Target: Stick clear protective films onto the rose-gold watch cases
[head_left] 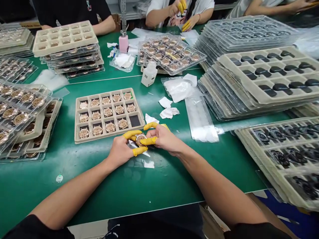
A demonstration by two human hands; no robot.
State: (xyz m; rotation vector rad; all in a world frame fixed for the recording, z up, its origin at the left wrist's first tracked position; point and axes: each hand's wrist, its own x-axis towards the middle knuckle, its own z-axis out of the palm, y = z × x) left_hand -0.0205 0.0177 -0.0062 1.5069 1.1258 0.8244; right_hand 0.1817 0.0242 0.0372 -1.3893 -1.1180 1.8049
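Observation:
Between my two hands is a round rose-gold watch case point(140, 139), its flat engraved face turned up. My left hand point(123, 146), with yellow finger cots on thumb and forefinger, grips its left side. On the other side, my right hand point(161, 136) pinches the case with yellow-covered fingers. A piece of clear film point(132, 144) shows beneath the case, partly hidden by the left fingers. Just beyond my hands lies a beige compartment tray point(104, 135) with rows of similar watch cases; its near right compartment holds only a dark pad point(135, 120).
Stacked trays stand at left point(25, 99) and right point(249, 89). A white bottle point(149, 74), a pink pump bottle point(123, 43), crumpled white wipes point(169, 113) and a clear plastic bag point(201, 119) lie beyond. Other people sit across the green table point(169, 186).

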